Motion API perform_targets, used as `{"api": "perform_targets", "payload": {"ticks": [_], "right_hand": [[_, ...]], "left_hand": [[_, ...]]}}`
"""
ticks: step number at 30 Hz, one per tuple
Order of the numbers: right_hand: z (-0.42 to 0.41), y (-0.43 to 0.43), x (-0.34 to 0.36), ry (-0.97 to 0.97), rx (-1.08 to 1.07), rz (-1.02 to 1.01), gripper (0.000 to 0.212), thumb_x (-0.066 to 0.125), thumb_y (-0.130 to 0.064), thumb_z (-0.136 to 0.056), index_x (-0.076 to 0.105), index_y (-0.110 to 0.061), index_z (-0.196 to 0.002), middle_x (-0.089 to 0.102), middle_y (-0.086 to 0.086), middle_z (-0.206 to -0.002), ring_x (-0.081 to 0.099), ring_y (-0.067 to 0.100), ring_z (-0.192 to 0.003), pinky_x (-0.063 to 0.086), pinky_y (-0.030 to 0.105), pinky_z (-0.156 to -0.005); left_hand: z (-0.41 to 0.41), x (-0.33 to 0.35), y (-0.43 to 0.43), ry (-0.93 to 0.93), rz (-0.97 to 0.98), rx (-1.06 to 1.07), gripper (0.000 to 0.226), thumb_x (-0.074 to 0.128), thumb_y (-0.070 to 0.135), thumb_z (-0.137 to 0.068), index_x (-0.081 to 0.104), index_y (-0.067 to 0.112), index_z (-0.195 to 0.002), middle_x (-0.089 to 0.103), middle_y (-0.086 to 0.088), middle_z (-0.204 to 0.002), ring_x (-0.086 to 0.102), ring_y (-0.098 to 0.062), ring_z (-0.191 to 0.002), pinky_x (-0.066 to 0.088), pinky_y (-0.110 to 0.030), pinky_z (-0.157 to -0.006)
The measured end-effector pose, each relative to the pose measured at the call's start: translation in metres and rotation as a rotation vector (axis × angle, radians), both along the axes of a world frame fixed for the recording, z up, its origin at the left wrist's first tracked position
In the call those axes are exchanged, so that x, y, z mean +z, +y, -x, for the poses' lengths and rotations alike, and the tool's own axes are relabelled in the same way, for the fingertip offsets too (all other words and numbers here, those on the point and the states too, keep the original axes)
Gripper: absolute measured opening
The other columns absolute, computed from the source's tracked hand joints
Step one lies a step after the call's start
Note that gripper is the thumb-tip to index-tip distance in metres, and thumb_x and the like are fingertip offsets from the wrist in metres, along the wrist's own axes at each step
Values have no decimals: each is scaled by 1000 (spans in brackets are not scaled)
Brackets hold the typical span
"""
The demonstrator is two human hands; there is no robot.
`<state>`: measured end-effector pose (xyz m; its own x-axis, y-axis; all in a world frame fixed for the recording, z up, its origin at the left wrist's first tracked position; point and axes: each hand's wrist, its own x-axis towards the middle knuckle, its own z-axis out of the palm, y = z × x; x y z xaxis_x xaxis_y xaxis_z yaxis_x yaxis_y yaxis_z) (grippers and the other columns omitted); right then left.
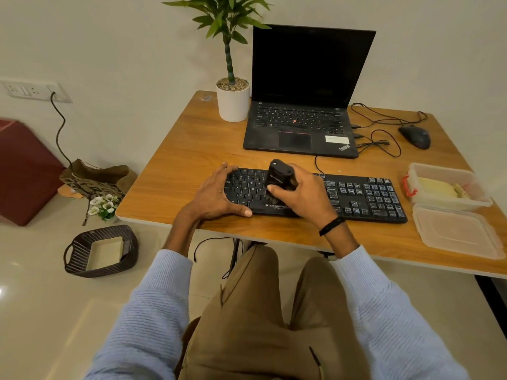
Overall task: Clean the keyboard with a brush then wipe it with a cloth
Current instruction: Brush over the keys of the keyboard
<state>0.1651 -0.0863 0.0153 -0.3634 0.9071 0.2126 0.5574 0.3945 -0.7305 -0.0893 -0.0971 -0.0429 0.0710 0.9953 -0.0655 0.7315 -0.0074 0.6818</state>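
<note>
On desk (192, 149) keyboard (365, 197), brush (277, 178) upright, bristles (271, 200) down.

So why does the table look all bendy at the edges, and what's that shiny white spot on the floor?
Head view: the wide-angle lens bows the table edge, so straight lines curve near the borders; the white spot is a light reflecting off the glossy floor; the brush bristles under the right hand look smeared, probably from motion; the keyboard keys look sharp.
</note>
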Motion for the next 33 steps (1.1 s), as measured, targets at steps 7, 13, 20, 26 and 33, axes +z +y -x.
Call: {"api": "perform_targets", "payload": {"ticks": [7,13,20,26,33], "right_hand": [[3,-3,-4,6,10,25,50,74,-38,-84,56,-25,-129,64,-12,-108,56,-1,-94,42,7,-74],[2,-3,-1,-95,135,113,51,75,-41,-82,57,-26,-127,65,-8,-115,58,6,-104,46,15,-80],[-4,-4,4,128,-176,-167,40,75,-30,-84,62,-21,-121,63,-16,-97,58,-6,-84,42,0,-70],[-9,4,7,212,-189,-100,41,78,-29,-82,63,-19,-119,64,-17,-97,60,-12,-88,48,5,-73],[-5,1,-1,35,48,101,50,78,-34,-80,58,-26,-126,66,-13,-112,56,-13,-97,46,7,-84]], "left_hand": [[-1,0,1,6,1,3,141,81,83,-40,19,39,-158,8,1,-171,17,-24,-154,18,-56,-124],[0,2,-1,9,-1,-3,140,81,82,-41,18,38,-158,8,1,-171,16,-24,-155,18,-57,-124],[0,2,-1,0,-4,-4,142,81,82,-41,18,37,-159,8,0,-171,16,-24,-155,16,-56,-125],[0,1,-1,-3,-3,-3,142,81,82,-41,17,37,-159,8,0,-171,16,-24,-155,16,-57,-125],[-1,3,-1,2,-6,-2,142,80,82,-40,18,36,-159,9,0,-171,16,-24,-154,16,-57,-125]]}}
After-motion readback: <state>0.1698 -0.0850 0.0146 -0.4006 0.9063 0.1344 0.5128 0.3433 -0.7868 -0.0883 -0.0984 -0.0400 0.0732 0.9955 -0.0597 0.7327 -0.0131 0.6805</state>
